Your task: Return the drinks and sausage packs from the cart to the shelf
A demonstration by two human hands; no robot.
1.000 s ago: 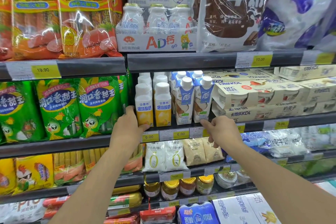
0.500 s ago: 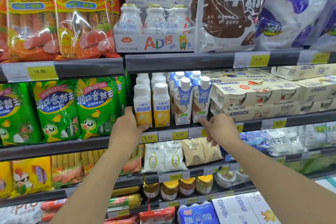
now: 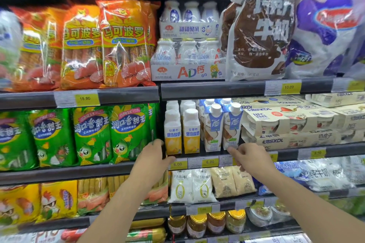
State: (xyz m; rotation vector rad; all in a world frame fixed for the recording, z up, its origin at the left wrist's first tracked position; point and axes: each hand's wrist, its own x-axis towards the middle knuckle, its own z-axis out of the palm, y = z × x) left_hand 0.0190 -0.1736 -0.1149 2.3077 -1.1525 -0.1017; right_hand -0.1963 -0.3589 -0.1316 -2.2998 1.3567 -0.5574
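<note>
head view: stocked store shelf (image 3: 217, 89), both hands (image 3: 152, 161) at its edge.

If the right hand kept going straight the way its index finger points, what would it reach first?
Most likely the blue-and-white drink carton at the front right of its row. The right hand has its fingertip at the carton's lower edge, by the shelf lip; whether it already touches is unclear.

Yellow price tags (image 3: 87, 98) line the shelf edges. Cream yoghurt boxes (image 3: 284, 122) are stacked at the right, and gold-lidded jars (image 3: 197, 225) stand near the bottom.
</note>
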